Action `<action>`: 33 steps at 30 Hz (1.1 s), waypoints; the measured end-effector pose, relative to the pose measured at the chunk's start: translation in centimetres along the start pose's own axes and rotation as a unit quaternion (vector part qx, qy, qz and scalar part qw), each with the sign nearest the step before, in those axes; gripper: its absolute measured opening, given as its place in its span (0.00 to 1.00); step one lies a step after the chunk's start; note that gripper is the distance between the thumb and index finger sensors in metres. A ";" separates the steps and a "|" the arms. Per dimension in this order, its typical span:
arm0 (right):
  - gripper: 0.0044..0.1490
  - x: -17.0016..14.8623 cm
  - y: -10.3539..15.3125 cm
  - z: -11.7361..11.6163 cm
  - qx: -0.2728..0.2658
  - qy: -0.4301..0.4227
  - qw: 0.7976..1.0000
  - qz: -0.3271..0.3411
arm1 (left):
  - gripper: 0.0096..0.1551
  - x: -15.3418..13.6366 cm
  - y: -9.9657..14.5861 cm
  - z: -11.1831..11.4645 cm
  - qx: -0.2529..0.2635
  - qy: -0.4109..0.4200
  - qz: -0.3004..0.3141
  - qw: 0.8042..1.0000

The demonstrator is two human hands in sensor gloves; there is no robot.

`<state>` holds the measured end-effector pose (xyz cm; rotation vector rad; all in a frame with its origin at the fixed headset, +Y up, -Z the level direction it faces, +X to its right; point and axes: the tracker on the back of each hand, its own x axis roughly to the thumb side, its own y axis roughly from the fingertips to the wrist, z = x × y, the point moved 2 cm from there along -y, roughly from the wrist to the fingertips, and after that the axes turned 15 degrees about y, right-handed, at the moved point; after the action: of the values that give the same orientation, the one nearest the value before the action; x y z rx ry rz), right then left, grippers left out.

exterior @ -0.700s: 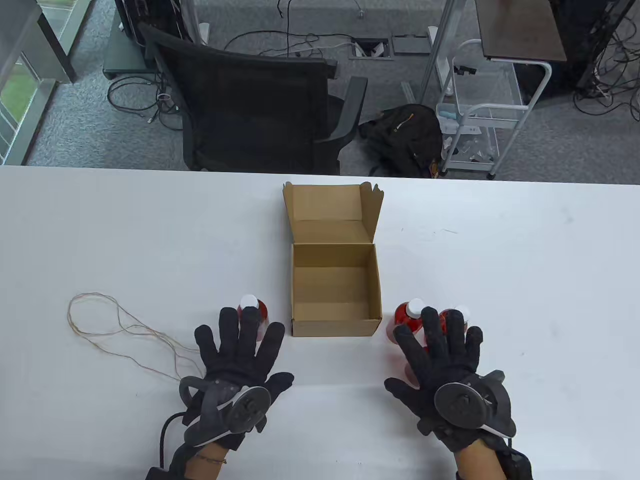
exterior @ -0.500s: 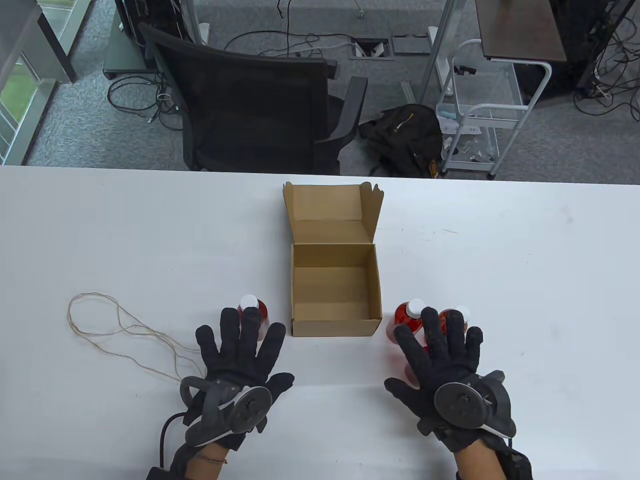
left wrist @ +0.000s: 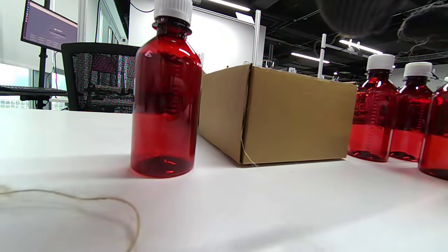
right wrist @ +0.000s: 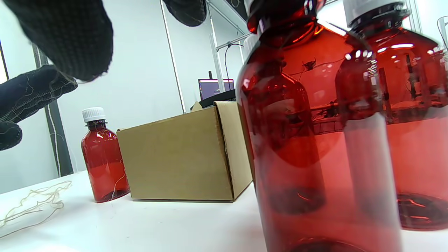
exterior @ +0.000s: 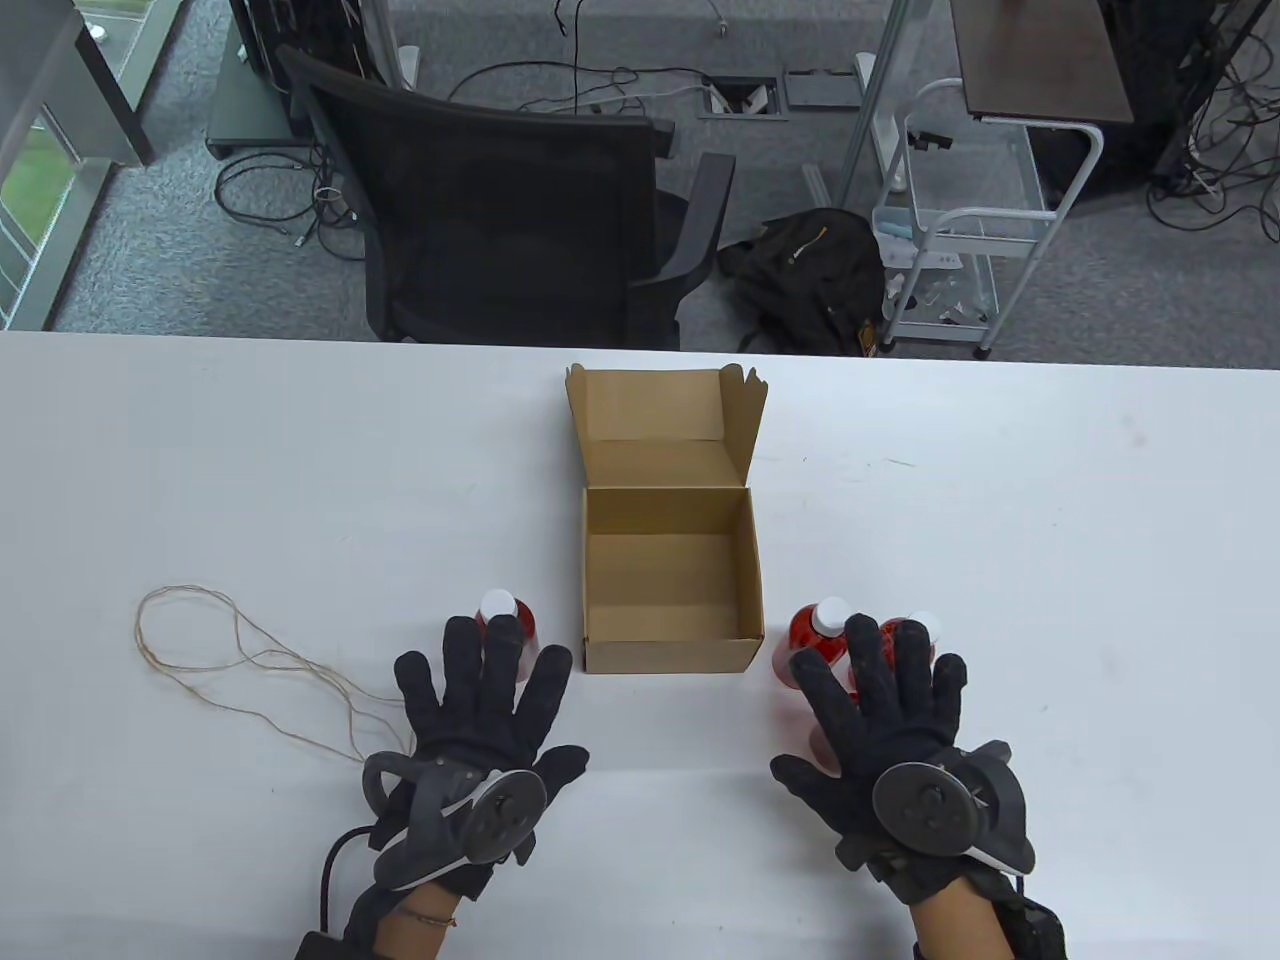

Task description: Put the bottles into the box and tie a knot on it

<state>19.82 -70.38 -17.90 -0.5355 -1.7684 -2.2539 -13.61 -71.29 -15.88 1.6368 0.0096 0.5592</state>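
Note:
An open cardboard box stands mid-table with its lid folded back and nothing inside. One red bottle with a white cap stands upright left of the box. Three red bottles cluster right of the box. My left hand hovers flat, fingers spread, over the near side of the left bottle, holding nothing. My right hand hovers the same way over the right cluster, covering part of it. Thin string lies loose left of my left hand.
An office chair stands behind the table's far edge. A backpack and a wire cart stand on the floor beyond. White tabletop stretches on both sides of the box.
Both hands have crept a few pixels to the right. Bottles, box and string have not moved.

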 end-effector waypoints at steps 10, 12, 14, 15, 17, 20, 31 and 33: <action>0.58 -0.3 0.1 0.2 -0.004 -0.002 1.000 -0.004 | 0.64 3.7 -2.1 1.6 -0.025 -0.007 0.035 0.999; 0.58 -0.3 0.1 0.2 -0.004 -0.007 1.000 -0.004 | 0.64 4.4 -3.2 2.3 -0.046 -0.011 0.033 0.998; 0.58 -0.5 0.0 0.2 -0.004 -0.007 1.000 -0.007 | 0.64 4.7 -4.2 3.0 -0.071 -0.020 0.021 0.997; 0.58 -0.6 0.0 0.2 -0.005 -0.011 1.000 -0.009 | 0.64 4.8 -4.7 3.3 -0.077 -0.030 0.011 0.997; 0.58 -0.6 0.1 0.2 -0.008 -0.016 1.000 -0.009 | 0.64 5.1 -5.5 4.0 -0.096 -0.028 0.000 0.995; 0.58 -0.6 0.1 0.2 -0.008 -0.015 1.000 -0.009 | 0.64 4.9 -6.3 5.0 -0.107 -0.009 -0.016 0.994; 0.57 -0.8 0.1 0.3 -0.008 -0.021 1.000 -0.013 | 0.60 4.4 -5.7 5.5 -0.098 -0.017 0.007 0.995; 0.57 -0.8 0.1 0.3 -0.008 -0.022 1.000 -0.014 | 0.58 4.6 -5.3 5.1 -0.093 -0.013 0.017 0.995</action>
<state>20.64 -70.17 -18.07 -0.5725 -1.7914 -2.2930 -6.02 -73.72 -19.42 1.4647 -0.0870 0.5473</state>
